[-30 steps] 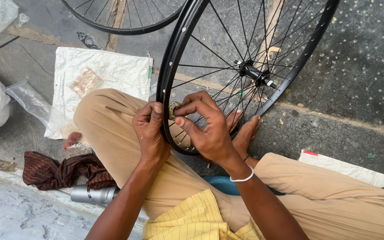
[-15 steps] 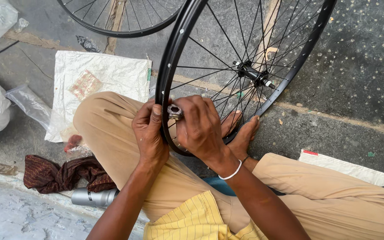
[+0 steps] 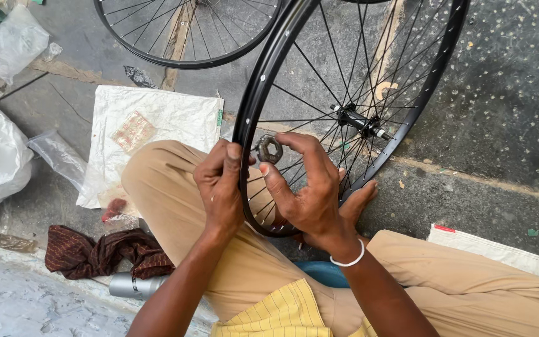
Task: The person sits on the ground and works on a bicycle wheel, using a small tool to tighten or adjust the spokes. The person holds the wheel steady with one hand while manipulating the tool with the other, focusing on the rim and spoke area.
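A black spoked bicycle wheel (image 3: 444, 68) stands upright between my legs, its hub (image 3: 358, 118) to the right of my hands. My left hand (image 3: 221, 187) grips the rim (image 3: 249, 125) on its left side. My right hand (image 3: 304, 187) pinches a small round metal spoke wrench (image 3: 268, 149) between thumb and fingers, set against a spoke just inside the rim. A white band circles my right wrist. My bare foot (image 3: 357, 203) shows behind the wheel's lower edge.
A second black wheel (image 3: 188, 37) lies on the ground at the top. A white woven sack (image 3: 151, 125) lies to the left, clear plastic bags (image 3: 7, 43) beyond it. A dark red cloth (image 3: 101, 253) and a silver cylinder (image 3: 133, 286) lie beside my left leg.
My right hand has opened out from a tight grip at the rim, so the round wrench now shows between thumb and fingers. The left hand has stayed on the rim.
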